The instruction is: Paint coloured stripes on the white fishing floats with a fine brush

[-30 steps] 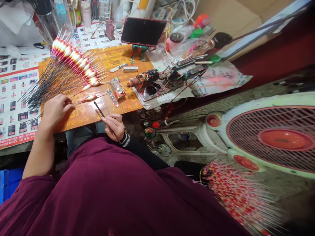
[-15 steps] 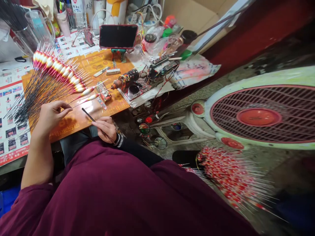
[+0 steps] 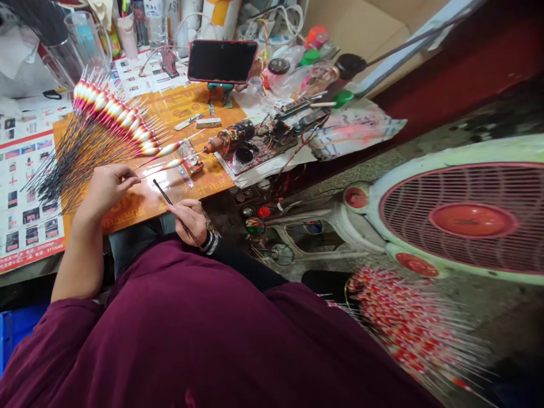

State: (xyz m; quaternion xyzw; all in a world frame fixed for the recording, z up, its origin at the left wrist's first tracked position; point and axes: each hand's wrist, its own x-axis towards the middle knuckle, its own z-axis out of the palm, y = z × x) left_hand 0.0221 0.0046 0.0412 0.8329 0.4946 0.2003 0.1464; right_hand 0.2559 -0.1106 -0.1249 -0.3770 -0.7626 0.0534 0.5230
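over an orange printed board (image 3: 189, 102) on a cluttered bench, left hand (image 3: 108, 190) and right hand (image 3: 189, 220) held apart, neither touching the other. left hand low over the board, fingers (image 3: 131, 180) stretched toward the thin end of a loose red-and-white float (image 3: 170, 164), any actual grip impossible to tell from this view. right hand closed in a pencil-like pinch on a thin black stick (image 3: 165, 194), its tip angled toward that float but apart from it. just beyond, a fan of red-and-white striped fishing floats (image 3: 113, 110) with long black stems, laid across the board and a glossy product-catalogue sheet (image 3: 25, 170), heads spread, probably to keep them from touching (a tidy patch amid the clutter). farther off, a black phone (image 3: 222, 61) propped on a green stand, likely angled for viewing from the seat, and a drill wrapped in colourful tape (image 3: 229, 139). on the floor at right, a heap of similar floats (image 3: 408, 323) beside a pink-grilled electric fan (image 3: 471, 221).
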